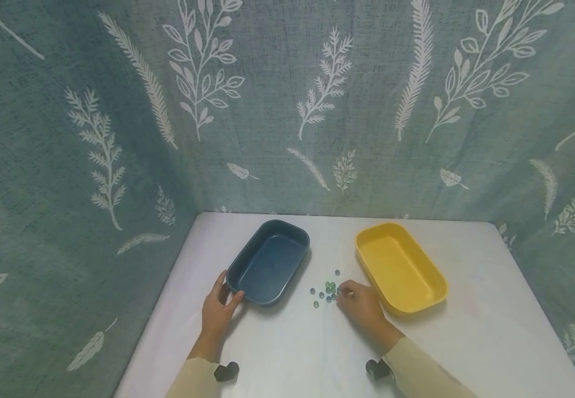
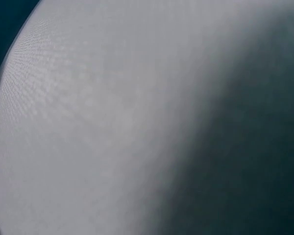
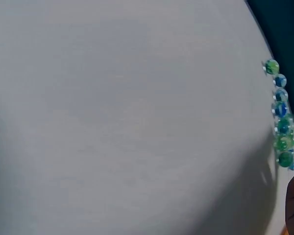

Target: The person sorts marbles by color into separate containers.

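Observation:
A deep blue tray [image 1: 268, 268] sits on the left half of the white table. My left hand [image 1: 219, 309] holds its near left corner, thumb on the near side and fingers along the left side. Between the two trays lies a loose group of small glass marbles [image 1: 322, 295], green and blue; in the right wrist view the marbles [image 3: 282, 128] look bunched at the right edge. My right hand [image 1: 362, 309] is at their right side with bent fingers, a marble [image 1: 339, 289] right at the fingertips. Whether it is pinched cannot be seen.
A yellow tray [image 1: 399, 268] stands just right of my right hand, tilted in angle on the white table [image 1: 287, 354]. Patterned green cloth [image 1: 277, 160] hangs behind the table and along its sides. The left wrist view is mostly blurred.

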Motion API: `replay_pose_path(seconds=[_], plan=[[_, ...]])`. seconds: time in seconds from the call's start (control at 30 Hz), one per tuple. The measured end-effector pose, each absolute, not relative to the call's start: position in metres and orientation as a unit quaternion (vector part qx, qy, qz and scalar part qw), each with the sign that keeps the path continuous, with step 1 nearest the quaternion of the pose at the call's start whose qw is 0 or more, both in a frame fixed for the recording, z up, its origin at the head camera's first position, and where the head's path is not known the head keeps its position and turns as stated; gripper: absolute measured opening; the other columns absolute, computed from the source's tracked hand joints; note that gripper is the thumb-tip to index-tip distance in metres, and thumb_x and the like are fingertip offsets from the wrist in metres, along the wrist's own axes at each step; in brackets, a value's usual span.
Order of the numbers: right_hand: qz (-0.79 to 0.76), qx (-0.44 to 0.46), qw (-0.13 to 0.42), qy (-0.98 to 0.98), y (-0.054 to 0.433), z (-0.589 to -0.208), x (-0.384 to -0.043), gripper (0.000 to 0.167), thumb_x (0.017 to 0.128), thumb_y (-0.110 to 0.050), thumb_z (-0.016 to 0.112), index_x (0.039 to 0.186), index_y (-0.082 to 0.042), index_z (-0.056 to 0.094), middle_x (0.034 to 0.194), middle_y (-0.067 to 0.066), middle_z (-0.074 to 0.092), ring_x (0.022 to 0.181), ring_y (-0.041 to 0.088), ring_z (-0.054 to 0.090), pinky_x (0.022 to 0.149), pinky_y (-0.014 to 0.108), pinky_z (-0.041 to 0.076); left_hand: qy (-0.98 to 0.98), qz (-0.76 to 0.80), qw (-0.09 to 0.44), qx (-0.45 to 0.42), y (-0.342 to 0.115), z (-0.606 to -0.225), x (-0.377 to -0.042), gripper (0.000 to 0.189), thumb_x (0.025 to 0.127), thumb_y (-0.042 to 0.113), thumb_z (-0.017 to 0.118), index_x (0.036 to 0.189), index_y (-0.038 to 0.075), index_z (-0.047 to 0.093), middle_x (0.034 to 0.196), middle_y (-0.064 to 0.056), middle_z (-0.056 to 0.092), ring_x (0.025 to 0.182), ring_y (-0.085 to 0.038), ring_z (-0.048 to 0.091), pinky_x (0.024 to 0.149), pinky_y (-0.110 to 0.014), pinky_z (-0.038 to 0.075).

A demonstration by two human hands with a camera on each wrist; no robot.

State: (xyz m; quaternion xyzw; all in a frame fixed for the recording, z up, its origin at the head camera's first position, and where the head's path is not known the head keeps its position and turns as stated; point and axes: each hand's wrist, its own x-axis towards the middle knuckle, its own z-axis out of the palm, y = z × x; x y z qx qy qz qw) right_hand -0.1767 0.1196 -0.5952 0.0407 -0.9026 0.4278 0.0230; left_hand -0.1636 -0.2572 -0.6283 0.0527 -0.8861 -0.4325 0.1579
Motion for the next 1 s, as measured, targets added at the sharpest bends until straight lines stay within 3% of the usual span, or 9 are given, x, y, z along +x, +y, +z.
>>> replay_pose_path(seconds=[0.1,0.33,0.57,1.0], plan=[[0.414,0.037,0.016,-0.909,0.117,-0.593,-0.184,0.011,0.084,-0.015,0.072,0.095,-0.016,0.071,0.083,-0.007,0.067,0.069,0.008,0.058,0.067,0.030,0.052,-0.886,-0.431,0.160,0.053,-0.257,-0.628,-0.164,0.080,0.082,0.036,0.078,0.149,0.016,0.039,0.142,-0.016,0.049,0.133,-0.038,0.042,0.111,-0.057,0.027],[0.402,0.029,-0.015,-0.915,0.109,-0.583,-0.199,0.015,0.087,-0.019,0.073,0.101,-0.016,0.070,0.096,-0.004,0.069,0.071,0.009,0.057,0.067,0.028,0.052,-0.884,-0.438,0.153,0.055,-0.255,-0.625,-0.161,0.081,0.082,0.036,0.078,0.150,0.017,0.038,0.143,-0.015,0.049,0.133,-0.036,0.042,0.111,-0.054,0.029],[0.422,0.046,-0.016,-0.905,0.097,-0.574,-0.215,0.016,0.087,-0.019,0.073,0.102,-0.016,0.070,0.087,-0.009,0.066,0.073,0.011,0.056,0.070,0.028,0.050,-0.885,-0.435,0.153,0.061,-0.256,-0.626,-0.161,0.081,0.082,0.035,0.079,0.150,0.017,0.038,0.141,-0.015,0.050,0.132,-0.037,0.043,0.111,-0.055,0.029],[0.420,0.056,-0.010,-0.906,0.072,-0.563,-0.240,0.017,0.088,-0.021,0.072,0.103,-0.014,0.069,0.090,-0.007,0.066,0.078,0.012,0.059,0.074,0.033,0.052,-0.886,-0.433,0.153,0.060,-0.258,-0.629,-0.163,0.081,0.081,0.038,0.079,0.149,0.020,0.039,0.139,-0.015,0.053,0.132,-0.037,0.043,0.111,-0.055,0.028]])
